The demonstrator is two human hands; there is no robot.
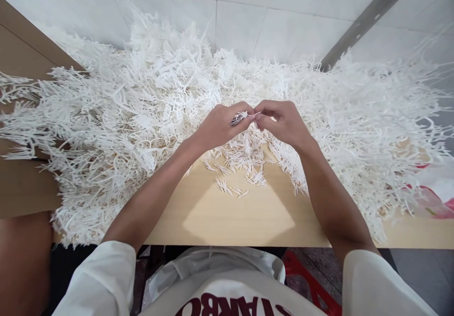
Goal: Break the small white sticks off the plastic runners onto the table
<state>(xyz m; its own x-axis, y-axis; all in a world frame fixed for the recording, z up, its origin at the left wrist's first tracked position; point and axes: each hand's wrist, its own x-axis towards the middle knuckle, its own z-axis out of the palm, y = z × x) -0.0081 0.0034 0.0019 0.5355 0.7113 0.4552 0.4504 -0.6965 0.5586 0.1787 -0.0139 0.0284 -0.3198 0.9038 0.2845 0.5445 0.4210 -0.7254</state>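
A pale tiled wall point(241, 27) backed a broad heap of white, branching, plastic-looking strands point(170, 79), which sprawled along a light wood-toned tabletop point(234, 216) and left its front edge bare in the middle. A brown cardboard panel point(28, 37) edged the heap at the left, and a clear plastic bag with red markings point(434, 197) lay beside it at the right. Both hands met above the near margin of the heap, the left hand point(220, 126) coming from one side and the right hand point(285, 122) from the other. Below them, short loose sprigs point(256, 179) lay scattered on the wood. Smallest was the cluster of thin white sprigs point(238, 118), clamped inside the left hand between thumb and curled fingers, its long axis slanting crosswise toward the right fingertips. The left hand was therefore nearer; the right thumb and forefinger sat just to the cluster's right, and whether they pinched a strand could not be told.
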